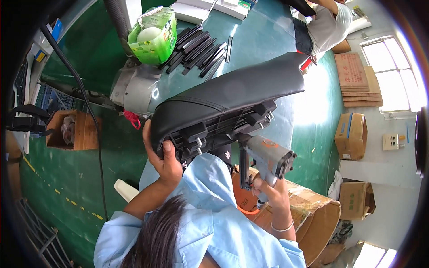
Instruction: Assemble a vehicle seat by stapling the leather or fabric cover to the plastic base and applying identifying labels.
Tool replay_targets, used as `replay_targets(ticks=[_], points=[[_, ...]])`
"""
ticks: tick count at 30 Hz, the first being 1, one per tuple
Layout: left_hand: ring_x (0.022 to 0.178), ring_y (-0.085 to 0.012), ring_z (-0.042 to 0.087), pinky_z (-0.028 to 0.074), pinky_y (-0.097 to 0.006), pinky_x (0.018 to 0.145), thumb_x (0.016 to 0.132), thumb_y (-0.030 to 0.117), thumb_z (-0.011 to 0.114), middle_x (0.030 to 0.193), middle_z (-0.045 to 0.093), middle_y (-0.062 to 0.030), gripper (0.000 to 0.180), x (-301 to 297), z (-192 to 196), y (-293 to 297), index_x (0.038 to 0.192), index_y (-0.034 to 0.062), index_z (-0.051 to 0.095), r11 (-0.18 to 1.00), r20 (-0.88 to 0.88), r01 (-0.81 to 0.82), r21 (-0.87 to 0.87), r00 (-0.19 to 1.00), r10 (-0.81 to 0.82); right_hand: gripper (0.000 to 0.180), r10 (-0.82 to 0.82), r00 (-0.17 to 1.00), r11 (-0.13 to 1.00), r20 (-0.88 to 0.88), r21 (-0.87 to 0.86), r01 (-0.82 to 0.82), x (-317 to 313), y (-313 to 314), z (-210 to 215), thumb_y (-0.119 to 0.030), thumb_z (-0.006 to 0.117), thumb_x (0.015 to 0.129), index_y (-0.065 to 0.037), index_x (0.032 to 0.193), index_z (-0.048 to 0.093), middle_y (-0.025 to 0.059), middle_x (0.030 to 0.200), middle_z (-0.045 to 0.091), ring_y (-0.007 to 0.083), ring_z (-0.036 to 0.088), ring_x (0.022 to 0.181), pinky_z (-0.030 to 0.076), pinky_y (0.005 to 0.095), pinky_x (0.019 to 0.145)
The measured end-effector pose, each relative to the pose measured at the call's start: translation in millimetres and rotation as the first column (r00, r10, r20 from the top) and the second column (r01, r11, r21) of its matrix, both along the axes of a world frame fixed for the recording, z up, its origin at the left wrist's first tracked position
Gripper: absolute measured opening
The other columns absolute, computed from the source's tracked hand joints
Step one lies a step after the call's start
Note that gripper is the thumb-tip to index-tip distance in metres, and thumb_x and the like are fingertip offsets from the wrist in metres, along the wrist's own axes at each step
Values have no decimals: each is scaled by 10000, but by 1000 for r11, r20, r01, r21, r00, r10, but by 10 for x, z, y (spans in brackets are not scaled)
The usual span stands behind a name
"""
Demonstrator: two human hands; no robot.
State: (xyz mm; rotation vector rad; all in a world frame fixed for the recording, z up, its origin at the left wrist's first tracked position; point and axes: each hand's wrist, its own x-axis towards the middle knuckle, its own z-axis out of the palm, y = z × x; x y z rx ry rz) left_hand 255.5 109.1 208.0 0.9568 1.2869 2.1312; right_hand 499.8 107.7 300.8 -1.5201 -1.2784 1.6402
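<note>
My left hand [166, 166] grips the near left end of a long padded cushion panel [228, 96] covered in black, leather-like material with a stitched seam. Its underside, a black ribbed plastic frame [219, 130] with blocks and metal studs, is tilted toward me. The thumb lies on the underside edge and the fingers go round the end. My right hand [273, 193] is closed round the handle of a grey pneumatic staple gun [268, 154]. The gun's nose is at the panel's lower edge; whether it touches, I cannot tell.
Behind the panel, a grey metal machine head [134, 89] and a green plastic bag [154, 38] stand near a pile of black strips [196, 49]. An open cardboard box [315, 214] sits at my right, beside an orange bucket [243, 192]. Another person [324, 27] stands far right.
</note>
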Motion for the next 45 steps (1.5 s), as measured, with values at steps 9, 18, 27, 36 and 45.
replay_targets(ticks=[9,18,27,36,45], points=[[1236,-232,342,255,-364,1053,949,309,492,1358,316,-164,649,165,-6,76,1399,-43,185,998,73,70,-8,995,-69,273,-10,1000,998,5,-63,11,-103,-40,40,-136,710,749,9,931,566,36,741,575,97,543,582,436,244,525],[1271,-229,302,214,-360,1076,944,340,500,1408,261,-160,705,277,63,130,1419,-31,134,983,134,183,-28,975,-178,248,66,992,997,104,-35,-62,-178,-68,17,-153,727,756,1,857,560,16,659,557,85,532,575,435,247,529],[1295,-252,264,195,-374,1084,933,440,469,1422,212,-174,794,289,10,163,1431,-31,68,954,145,298,2,944,-296,282,153,986,987,64,-65,-149,-213,-94,34,-206,752,757,-1,812,566,16,672,558,85,524,605,432,251,538],[1302,-251,253,192,-377,1087,933,461,457,1427,206,-172,804,307,11,196,1433,-26,58,962,159,274,10,949,-273,363,145,988,979,-50,-136,-150,-268,-154,-33,-245,762,768,23,909,564,38,711,574,80,534,615,443,236,538],[1305,-255,248,187,-374,1087,933,517,416,1429,197,-172,822,313,8,211,1431,-31,57,970,135,238,-40,964,-231,510,65,965,930,-254,-335,-151,-360,-197,-84,-247,703,793,51,1125,456,43,656,487,130,486,548,423,265,533]])
